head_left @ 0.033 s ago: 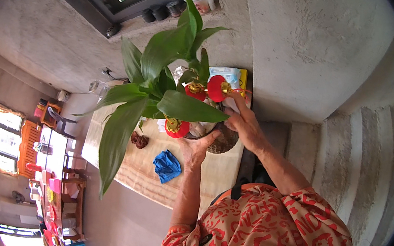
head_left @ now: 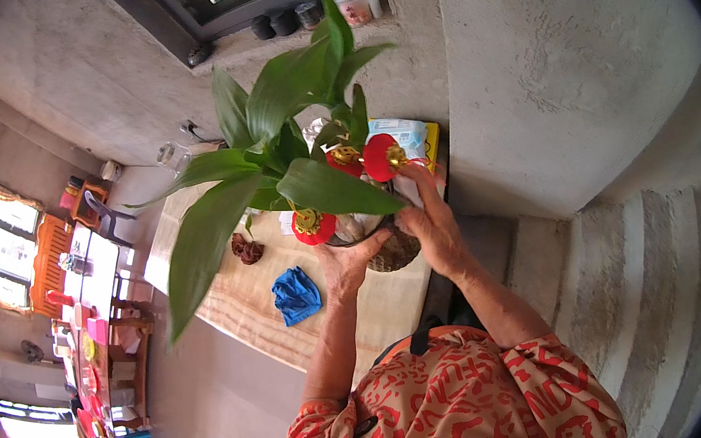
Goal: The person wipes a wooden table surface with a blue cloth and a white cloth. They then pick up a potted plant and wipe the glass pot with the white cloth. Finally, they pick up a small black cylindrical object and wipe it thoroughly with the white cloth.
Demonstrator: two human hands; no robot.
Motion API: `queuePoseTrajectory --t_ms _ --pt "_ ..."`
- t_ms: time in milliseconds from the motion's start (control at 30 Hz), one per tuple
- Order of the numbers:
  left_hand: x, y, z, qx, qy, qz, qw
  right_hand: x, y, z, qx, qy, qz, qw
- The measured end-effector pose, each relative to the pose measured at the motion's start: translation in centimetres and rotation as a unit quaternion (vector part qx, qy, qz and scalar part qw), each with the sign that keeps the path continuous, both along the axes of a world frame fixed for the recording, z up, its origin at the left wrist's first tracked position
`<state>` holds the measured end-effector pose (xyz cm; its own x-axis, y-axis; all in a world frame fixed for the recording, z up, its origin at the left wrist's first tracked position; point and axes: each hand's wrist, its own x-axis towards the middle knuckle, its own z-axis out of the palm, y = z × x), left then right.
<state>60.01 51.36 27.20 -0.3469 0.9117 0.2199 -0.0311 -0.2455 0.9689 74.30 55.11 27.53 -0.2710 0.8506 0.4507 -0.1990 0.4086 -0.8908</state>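
Head view: both hands (head_left: 389,245) clasp a plant basket (head_left: 398,252), before a blue-yellow flat package (head_left: 410,134).

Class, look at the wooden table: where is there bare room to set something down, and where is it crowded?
Bare wood lies on the table between the blue cloth and its left edge. It is crowded around the potted plant, where the left hand and right hand work.

Orange short-sleeved top (head_left: 469,397), red pattern, perhaps lettering, bare forearms
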Motion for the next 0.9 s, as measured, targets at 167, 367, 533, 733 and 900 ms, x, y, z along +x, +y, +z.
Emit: queuePoseTrajectory --t_ms 167,367,533,733,900 --pt "0.3 0.4 0.0 0.049 -0.080 0.013 0.996 -1.4 -2.5 -1.0 0.220 -0.079 -0.135 0.963" --pt "-1.1 0.3 -1.5 0.064 -0.043 -0.022 0.997 -0.2 -0.9 -0.9 0.121 0.011 -0.047 0.991" --pt "-3.7 -0.2 -6.1 0.018 0.093 -0.014 0.995 1.1 1.6 0.9 -0.267 0.093 0.139 0.949" --pt "-4.7 -0.7 -6.3 -0.034 0.008 -0.165 0.986 0.7 5.1 1.1 -0.212 0.108 0.267 0.934" --pt "-4.7 -0.3 -7.5 0.056 0.081 -0.141 0.985 0.3 9.3 -3.2 -0.003 -0.020 0.311 0.950"
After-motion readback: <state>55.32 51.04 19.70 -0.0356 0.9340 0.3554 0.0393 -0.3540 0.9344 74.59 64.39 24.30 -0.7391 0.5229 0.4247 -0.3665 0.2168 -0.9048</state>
